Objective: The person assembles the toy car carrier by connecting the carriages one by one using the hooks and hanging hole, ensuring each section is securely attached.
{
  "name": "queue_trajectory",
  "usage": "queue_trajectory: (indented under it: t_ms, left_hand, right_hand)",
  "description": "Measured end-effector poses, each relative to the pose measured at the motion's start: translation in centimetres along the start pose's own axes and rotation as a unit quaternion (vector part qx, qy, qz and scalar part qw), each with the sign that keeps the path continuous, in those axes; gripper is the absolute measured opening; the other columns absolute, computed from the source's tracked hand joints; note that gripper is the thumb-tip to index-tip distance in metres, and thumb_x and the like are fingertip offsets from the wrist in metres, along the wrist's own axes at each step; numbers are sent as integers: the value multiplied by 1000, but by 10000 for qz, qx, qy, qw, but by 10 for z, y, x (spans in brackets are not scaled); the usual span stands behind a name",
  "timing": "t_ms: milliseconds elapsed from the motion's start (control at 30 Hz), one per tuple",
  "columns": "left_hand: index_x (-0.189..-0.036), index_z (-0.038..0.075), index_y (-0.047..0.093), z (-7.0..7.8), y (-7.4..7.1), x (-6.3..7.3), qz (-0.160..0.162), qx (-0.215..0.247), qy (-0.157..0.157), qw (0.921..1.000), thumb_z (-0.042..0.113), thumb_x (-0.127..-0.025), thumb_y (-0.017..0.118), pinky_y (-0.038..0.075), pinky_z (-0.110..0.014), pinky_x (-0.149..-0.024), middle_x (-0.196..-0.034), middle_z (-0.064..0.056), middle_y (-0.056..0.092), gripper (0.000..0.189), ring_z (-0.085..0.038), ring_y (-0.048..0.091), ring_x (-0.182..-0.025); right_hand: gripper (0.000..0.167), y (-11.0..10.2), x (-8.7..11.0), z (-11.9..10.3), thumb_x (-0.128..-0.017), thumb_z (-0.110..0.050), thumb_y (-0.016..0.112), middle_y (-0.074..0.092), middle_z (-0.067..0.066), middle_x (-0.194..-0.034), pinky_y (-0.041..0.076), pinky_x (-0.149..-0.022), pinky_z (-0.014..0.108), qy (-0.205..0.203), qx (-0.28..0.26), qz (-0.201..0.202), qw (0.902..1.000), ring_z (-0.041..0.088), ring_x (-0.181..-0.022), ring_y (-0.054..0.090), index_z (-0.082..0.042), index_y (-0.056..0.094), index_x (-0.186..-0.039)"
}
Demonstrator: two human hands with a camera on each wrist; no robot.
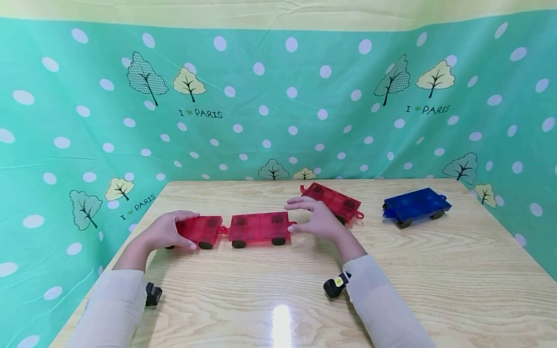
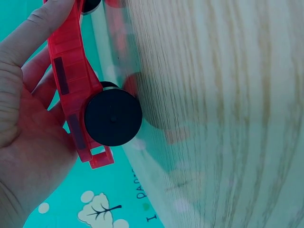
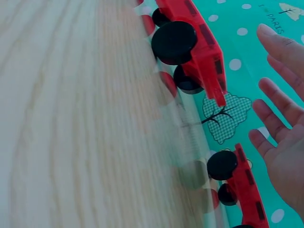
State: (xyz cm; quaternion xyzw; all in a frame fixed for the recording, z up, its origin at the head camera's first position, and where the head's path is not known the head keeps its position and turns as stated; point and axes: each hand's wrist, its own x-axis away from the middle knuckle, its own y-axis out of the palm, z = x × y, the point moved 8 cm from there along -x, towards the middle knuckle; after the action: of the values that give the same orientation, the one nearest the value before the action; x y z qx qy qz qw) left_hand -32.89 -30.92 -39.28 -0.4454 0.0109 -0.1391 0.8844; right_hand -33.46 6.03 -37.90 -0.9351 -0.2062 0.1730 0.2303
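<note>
My left hand [image 1: 163,231] grips the left end of a translucent red toy train car [image 1: 208,228], thumb on the near side. In the left wrist view, the fingers pass behind the car's red side [image 2: 66,61], and a black wheel [image 2: 113,117] shows on the table side. Coupled to its right end stands a second red train car [image 1: 256,227] with a small loop at its right end. Beside that loop is my right hand [image 1: 319,222], thumb and fingers spread apart. In the right wrist view its extended fingers [image 3: 275,111] stand apart from the red cars.
Behind the right hand, a third red train car [image 1: 337,199] stands at an angle. Farther right is a blue train car [image 1: 415,205]. All are on a wood-grain table [image 1: 243,295], with a green dotted cloth [image 1: 243,116] hung behind it.
</note>
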Motion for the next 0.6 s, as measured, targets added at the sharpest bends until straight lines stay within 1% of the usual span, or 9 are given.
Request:
queue_trajectory:
  t_ms: [100,200,333,433,600]
  left_hand:
    - [-141,7,51,0,0,0,1,-2,-21,10000,33,-64,92,55,-42,-79,-138,-23,48,92,-41,45,-116]
    - [-142,6,50,1,0,0,-10,-19,-25,10000,34,-64,92,55,-42,-80,-139,-23,47,92,-41,45,-117]
    - [-142,6,49,2,0,1,-29,-23,-60,10000,34,-64,92,55,-42,-80,-139,-23,47,93,-41,45,-118]
    - [-143,7,49,2,0,1,-26,-25,-100,9999,34,-64,92,55,-42,-80,-139,-23,47,94,-41,45,-118]
    - [-142,8,50,1,0,0,-16,-53,-108,9999,34,-64,92,55,-43,-80,-140,-23,47,93,-41,44,-118]
  right_hand:
    - [50,-5,2,-1,-78,-17,84,54,0,-136,40,-103,54,2,-64,58,10000,22,-134,37,-15,68,-126]
    - [50,-8,4,-3,-79,-14,83,52,4,-137,36,-104,58,-43,-215,101,9997,23,-133,37,-16,68,-126]
    - [51,-15,8,-5,-77,-15,85,50,4,-138,33,-106,59,-101,-340,240,9991,22,-132,38,-16,68,-125]
    - [52,-21,10,-8,-76,-16,86,50,3,-138,35,-105,58,-176,-310,382,9986,22,-133,38,-14,68,-124]
    - [53,-30,14,-13,-76,-10,84,50,9,-138,37,-104,56,-400,-92,600,9973,27,-132,39,-8,66,-126]
